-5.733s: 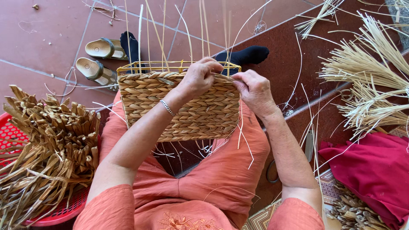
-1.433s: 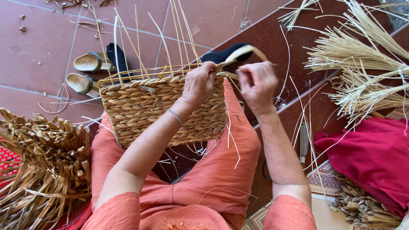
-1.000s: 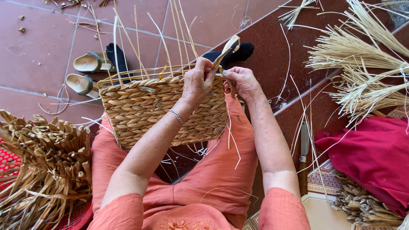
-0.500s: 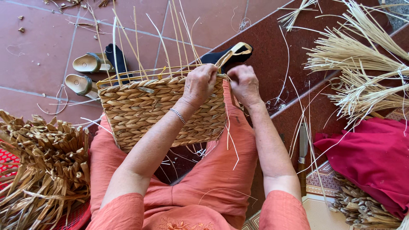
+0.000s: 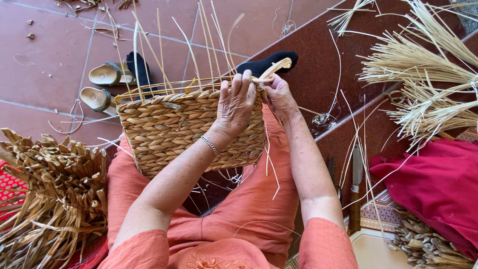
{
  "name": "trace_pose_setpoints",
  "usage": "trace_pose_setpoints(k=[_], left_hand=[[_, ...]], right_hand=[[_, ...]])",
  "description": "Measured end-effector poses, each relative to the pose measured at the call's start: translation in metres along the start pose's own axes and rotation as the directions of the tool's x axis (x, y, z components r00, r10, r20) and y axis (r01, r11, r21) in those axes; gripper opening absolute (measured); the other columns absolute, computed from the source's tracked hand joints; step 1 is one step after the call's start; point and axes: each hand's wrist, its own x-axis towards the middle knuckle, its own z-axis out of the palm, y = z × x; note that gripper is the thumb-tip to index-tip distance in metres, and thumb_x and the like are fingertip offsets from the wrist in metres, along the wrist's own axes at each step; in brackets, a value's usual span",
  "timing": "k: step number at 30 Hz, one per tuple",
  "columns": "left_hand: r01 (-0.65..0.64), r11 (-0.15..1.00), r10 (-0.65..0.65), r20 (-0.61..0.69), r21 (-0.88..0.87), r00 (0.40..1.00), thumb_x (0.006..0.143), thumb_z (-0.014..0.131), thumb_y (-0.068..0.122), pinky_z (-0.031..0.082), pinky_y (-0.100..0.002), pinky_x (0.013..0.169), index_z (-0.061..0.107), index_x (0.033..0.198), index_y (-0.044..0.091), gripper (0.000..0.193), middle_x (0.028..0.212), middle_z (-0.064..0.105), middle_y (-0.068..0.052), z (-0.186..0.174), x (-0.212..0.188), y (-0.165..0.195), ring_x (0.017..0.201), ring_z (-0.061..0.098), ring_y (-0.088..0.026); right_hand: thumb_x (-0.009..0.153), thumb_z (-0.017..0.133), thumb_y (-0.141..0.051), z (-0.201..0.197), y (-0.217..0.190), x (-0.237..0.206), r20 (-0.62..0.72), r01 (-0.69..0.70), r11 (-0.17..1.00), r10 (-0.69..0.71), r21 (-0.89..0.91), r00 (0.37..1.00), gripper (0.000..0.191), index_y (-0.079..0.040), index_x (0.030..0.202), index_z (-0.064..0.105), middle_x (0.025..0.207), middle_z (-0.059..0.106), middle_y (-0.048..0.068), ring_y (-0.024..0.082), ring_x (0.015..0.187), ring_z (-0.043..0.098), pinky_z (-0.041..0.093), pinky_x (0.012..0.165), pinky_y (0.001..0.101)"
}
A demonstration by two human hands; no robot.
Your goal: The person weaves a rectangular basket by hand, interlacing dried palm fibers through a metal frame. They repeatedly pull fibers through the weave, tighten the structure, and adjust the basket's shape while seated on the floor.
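Both hands sit at the rim of the woven basket (image 5: 191,129), which rests on the lap. We note the left hand (image 5: 238,102) laid over the near wall, fingers curled on the rim. The right hand (image 5: 278,97) pinches a flat fibre strand (image 5: 274,69) at the corner, clamped on it. Basket walls look fully plaited; judged nearly done, with only the rim unfinished, since thin upright stakes (image 5: 209,45) stick up untrimmed. Basket interior: hidden from us. Left of the lap, a red crate (image 5: 15,192) holds dried plaiting fibre (image 5: 55,189). Pale reed bundles (image 5: 423,84), red cloth (image 5: 438,184) and a knife (image 5: 355,192) lie right; sandals (image 5: 104,84) beyond.
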Motion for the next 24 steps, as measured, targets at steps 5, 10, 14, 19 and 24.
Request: trace_pose_setpoints(k=[5, 10, 14, 19, 24], left_hand=[[0.085, 0.988, -0.066, 0.141, -0.13, 0.988, 0.083, 0.065, 0.016, 0.007, -0.062, 0.124, 0.071, 0.087, -0.001, 0.018, 0.165, 0.028, -0.018, -0.005, 0.018, -0.01, 0.153, 0.02, -0.036], [0.124, 0.971, -0.076, 0.228, -0.206, 0.971, 0.081, 0.065, 0.02, 0.0, -0.066, 0.121, 0.074, 0.086, -0.001, 0.023, 0.162, 0.029, -0.02, -0.004, 0.035, -0.016, 0.152, 0.018, -0.038], [0.066, 0.996, -0.062, 0.067, -0.061, 0.996, 0.083, 0.065, 0.015, 0.005, -0.059, 0.126, 0.072, 0.114, 0.002, 0.035, 0.164, 0.03, -0.02, 0.001, 0.013, -0.007, 0.155, 0.023, -0.033], [0.002, 0.988, -0.027, -0.156, -0.155, 0.987, 0.091, 0.066, 0.013, 0.024, -0.054, 0.117, 0.062, 0.143, 0.011, 0.052, 0.149, 0.043, -0.012, 0.001, -0.011, 0.002, 0.139, 0.038, -0.029], [-0.115, 0.96, 0.068, -0.186, -0.257, 0.98, 0.086, 0.068, 0.014, 0.04, -0.045, 0.104, 0.063, 0.122, 0.015, 0.036, 0.128, 0.052, -0.011, 0.003, 0.009, -0.004, 0.123, 0.05, -0.029]], right_hand=[[0.096, 0.069, -0.01, 0.0, -0.006, 0.001, 0.088, -0.031, 0.998, 0.036, -0.06, 0.995, 0.016, -0.002, 0.11, 0.066, 0.098, 0.074, 0.003, 0.007, 0.088, 0.069, 0.058, 0.081, 0.0234], [0.094, 0.077, -0.005, -0.005, -0.004, 0.007, 0.173, 0.068, 0.998, -0.068, 0.006, 0.983, 0.023, -0.01, 0.107, 0.058, 0.097, 0.07, 0.0, 0.006, 0.087, 0.064, 0.053, 0.078, 0.0216], [0.093, 0.081, 0.0, 0.002, 0.001, 0.008, 0.069, 0.295, 0.941, -0.287, -0.164, 0.955, 0.028, -0.01, 0.103, 0.057, 0.096, 0.067, 0.001, 0.007, 0.088, 0.062, 0.055, 0.08, 0.0235], [0.089, 0.075, -0.006, 0.013, 0.005, 0.003, -0.105, 0.139, 0.99, -0.138, -0.004, 0.985, 0.016, -0.009, 0.098, 0.062, 0.091, 0.07, 0.001, 0.01, 0.082, 0.068, 0.061, 0.076, 0.0276], [0.091, 0.076, -0.006, 0.004, 0.004, 0.006, -0.195, 0.014, 0.998, -0.026, -0.059, 0.981, 0.014, -0.01, 0.095, 0.064, 0.09, 0.069, 0.001, 0.01, 0.082, 0.067, 0.057, 0.074, 0.0272]])
